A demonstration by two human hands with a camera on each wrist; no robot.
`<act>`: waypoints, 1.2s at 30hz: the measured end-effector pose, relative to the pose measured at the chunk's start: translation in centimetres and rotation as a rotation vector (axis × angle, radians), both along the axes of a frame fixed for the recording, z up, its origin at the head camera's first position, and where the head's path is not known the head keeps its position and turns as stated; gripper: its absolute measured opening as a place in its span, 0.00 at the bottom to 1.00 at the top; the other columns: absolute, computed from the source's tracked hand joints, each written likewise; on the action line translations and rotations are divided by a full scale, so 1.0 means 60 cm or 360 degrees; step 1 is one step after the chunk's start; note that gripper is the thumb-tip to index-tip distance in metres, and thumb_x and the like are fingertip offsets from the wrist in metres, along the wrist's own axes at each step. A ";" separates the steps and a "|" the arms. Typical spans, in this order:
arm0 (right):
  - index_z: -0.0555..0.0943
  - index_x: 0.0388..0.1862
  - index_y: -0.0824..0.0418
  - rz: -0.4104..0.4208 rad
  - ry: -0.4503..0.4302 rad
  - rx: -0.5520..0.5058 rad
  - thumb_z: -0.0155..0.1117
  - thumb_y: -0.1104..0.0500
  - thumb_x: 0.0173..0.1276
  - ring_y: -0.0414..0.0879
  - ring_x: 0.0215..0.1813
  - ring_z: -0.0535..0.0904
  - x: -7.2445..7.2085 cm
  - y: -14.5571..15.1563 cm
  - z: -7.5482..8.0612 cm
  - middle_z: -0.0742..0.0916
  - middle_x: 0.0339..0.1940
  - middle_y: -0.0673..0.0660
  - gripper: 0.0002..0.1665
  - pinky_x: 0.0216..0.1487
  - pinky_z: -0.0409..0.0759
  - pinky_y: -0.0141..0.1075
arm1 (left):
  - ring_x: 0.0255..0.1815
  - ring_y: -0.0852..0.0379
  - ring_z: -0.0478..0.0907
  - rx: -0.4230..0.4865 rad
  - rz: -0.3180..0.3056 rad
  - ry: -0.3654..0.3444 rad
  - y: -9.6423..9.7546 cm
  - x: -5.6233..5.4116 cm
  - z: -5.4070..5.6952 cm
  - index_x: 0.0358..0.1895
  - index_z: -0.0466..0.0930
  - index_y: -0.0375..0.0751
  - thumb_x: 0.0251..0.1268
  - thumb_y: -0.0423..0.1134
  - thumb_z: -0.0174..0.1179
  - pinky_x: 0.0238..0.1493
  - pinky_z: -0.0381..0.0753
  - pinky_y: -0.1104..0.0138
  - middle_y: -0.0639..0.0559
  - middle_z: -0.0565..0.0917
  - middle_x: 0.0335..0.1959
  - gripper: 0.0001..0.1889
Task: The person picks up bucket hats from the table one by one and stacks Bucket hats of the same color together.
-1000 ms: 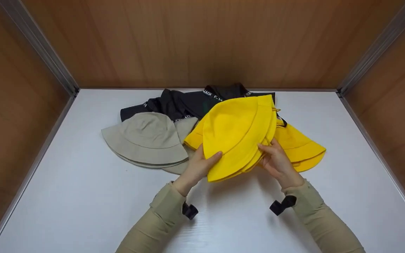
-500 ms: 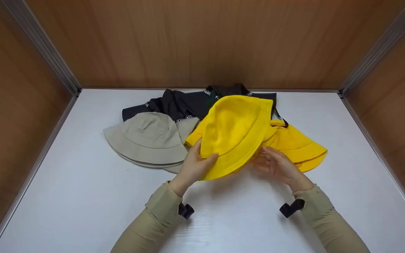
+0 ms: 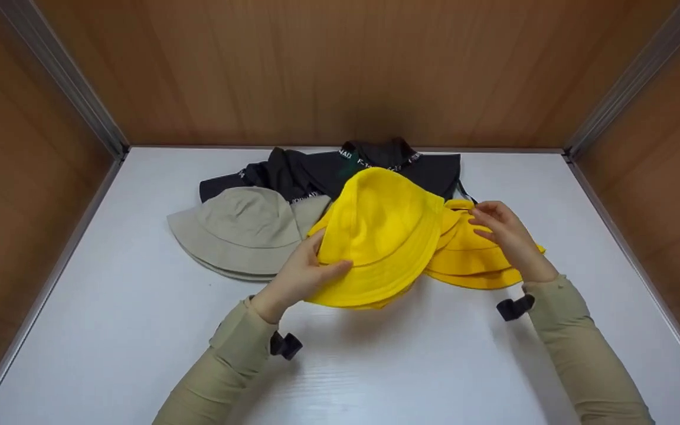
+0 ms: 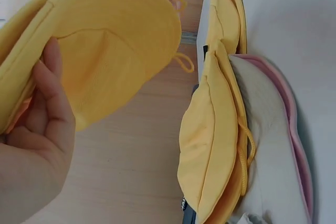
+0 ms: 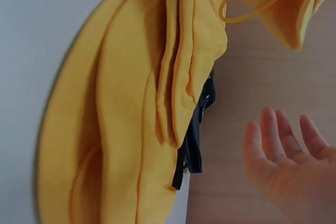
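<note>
Gripping a floppy, bright yellow hat (image 3: 378, 236) is the left hand (image 3: 298, 271), right hand (image 3: 510, 239) relaxed.

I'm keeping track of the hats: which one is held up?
The raised yellow hat gripped by the left hand; the beige hats and other yellow hats lie lower, unheld.

The right hand (image 3: 508, 233) has released the yellow bucket hat (image 3: 384, 230) and moved off to the right. The left hand (image 3: 298, 270) has carried it slightly left.
</note>
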State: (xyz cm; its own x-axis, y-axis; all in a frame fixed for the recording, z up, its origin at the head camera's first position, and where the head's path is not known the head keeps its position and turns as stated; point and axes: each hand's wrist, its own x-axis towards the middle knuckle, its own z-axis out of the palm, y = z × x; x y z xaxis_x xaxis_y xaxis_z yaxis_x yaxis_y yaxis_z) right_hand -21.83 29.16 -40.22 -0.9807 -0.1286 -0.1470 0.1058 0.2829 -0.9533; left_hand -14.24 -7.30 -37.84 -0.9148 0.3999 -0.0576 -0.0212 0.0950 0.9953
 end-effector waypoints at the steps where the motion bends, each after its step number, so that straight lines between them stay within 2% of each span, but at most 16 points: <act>1: 0.62 0.61 0.61 0.0068 -0.0003 0.0002 0.49 0.42 0.72 0.48 0.61 0.70 -0.007 -0.006 0.005 0.71 0.61 0.56 0.29 0.69 0.62 0.50 | 0.41 0.54 0.77 -0.0016 -0.0030 0.0003 -0.005 0.002 0.004 0.65 0.64 0.38 0.60 0.37 0.63 0.51 0.77 0.64 0.42 0.77 0.49 0.30; 3: 0.60 0.64 0.63 0.0222 -0.0012 0.0005 0.46 0.43 0.74 0.51 0.62 0.67 -0.017 -0.018 0.014 0.68 0.65 0.60 0.31 0.69 0.62 0.52 | 0.40 0.54 0.77 -0.0039 -0.0087 0.0010 -0.015 0.006 0.009 0.64 0.64 0.37 0.59 0.38 0.64 0.49 0.77 0.65 0.43 0.77 0.47 0.30; 5: 0.59 0.66 0.63 0.0397 -0.0024 0.0013 0.43 0.44 0.75 0.50 0.63 0.67 -0.023 -0.027 0.017 0.67 0.67 0.60 0.31 0.67 0.65 0.50 | 0.38 0.54 0.77 -0.0055 -0.0139 0.0007 -0.025 0.008 0.013 0.64 0.64 0.37 0.59 0.38 0.64 0.47 0.77 0.66 0.44 0.78 0.45 0.30; 8: 0.61 0.67 0.64 0.0628 -0.0083 0.0007 0.42 0.46 0.76 0.48 0.59 0.72 -0.026 -0.033 0.017 0.72 0.63 0.54 0.29 0.60 0.72 0.45 | 0.36 0.55 0.79 -0.0046 -0.0200 -0.0046 -0.034 0.006 0.010 0.65 0.63 0.38 0.59 0.39 0.64 0.45 0.79 0.67 0.45 0.79 0.43 0.31; 11: 0.61 0.68 0.65 0.0777 -0.0192 0.0036 0.47 0.48 0.75 0.43 0.53 0.77 -0.027 -0.037 0.009 0.76 0.58 0.49 0.30 0.55 0.76 0.40 | 0.34 0.55 0.81 -0.0040 -0.0223 -0.0111 -0.042 0.000 -0.001 0.67 0.61 0.38 0.60 0.38 0.63 0.43 0.81 0.66 0.46 0.80 0.41 0.32; 14: 0.63 0.68 0.65 0.0832 -0.0266 0.0125 0.54 0.49 0.72 0.41 0.49 0.78 -0.025 -0.044 -0.005 0.79 0.53 0.47 0.32 0.53 0.77 0.37 | 0.34 0.56 0.81 -0.0060 -0.0209 -0.0163 -0.053 -0.004 -0.017 0.67 0.60 0.39 0.60 0.36 0.63 0.43 0.81 0.66 0.46 0.80 0.43 0.33; 19: 0.71 0.57 0.64 0.0897 -0.0284 0.0219 0.57 0.50 0.70 0.41 0.42 0.78 -0.016 -0.054 -0.024 0.83 0.40 0.47 0.24 0.51 0.78 0.40 | 0.34 0.57 0.80 -0.0129 -0.0195 -0.0231 -0.069 -0.006 -0.040 0.70 0.58 0.40 0.59 0.35 0.63 0.43 0.80 0.67 0.47 0.80 0.44 0.35; 22: 0.73 0.53 0.64 0.0897 -0.0285 0.0227 0.57 0.50 0.70 0.40 0.40 0.78 -0.009 -0.061 -0.033 0.83 0.38 0.48 0.21 0.48 0.78 0.38 | 0.34 0.57 0.79 -0.0178 -0.0210 -0.0248 -0.079 -0.008 -0.048 0.70 0.59 0.40 0.58 0.36 0.63 0.43 0.80 0.68 0.47 0.80 0.43 0.35; 26: 0.73 0.50 0.66 0.0862 -0.0260 0.0198 0.59 0.51 0.69 0.40 0.36 0.75 0.007 -0.087 -0.052 0.82 0.33 0.49 0.20 0.42 0.75 0.34 | 0.35 0.57 0.78 -0.0365 -0.0210 -0.0241 -0.104 -0.010 -0.054 0.67 0.63 0.38 0.58 0.38 0.63 0.45 0.78 0.68 0.47 0.80 0.44 0.33; 31: 0.74 0.47 0.66 0.0873 -0.0139 0.0236 0.60 0.53 0.68 0.40 0.32 0.71 0.032 -0.128 -0.076 0.79 0.31 0.49 0.19 0.35 0.69 0.31 | 0.44 0.55 0.74 -0.0639 -0.0177 -0.0192 -0.147 -0.011 -0.065 0.65 0.67 0.38 0.57 0.40 0.63 0.55 0.71 0.62 0.47 0.79 0.51 0.30; 36: 0.76 0.46 0.66 0.0876 -0.0145 0.0255 0.61 0.53 0.67 0.39 0.30 0.73 0.052 -0.152 -0.088 0.83 0.31 0.49 0.18 0.33 0.70 0.30 | 0.47 0.53 0.72 -0.0789 -0.0168 -0.0216 -0.174 -0.004 -0.079 0.63 0.69 0.43 0.58 0.42 0.63 0.58 0.68 0.56 0.50 0.78 0.53 0.29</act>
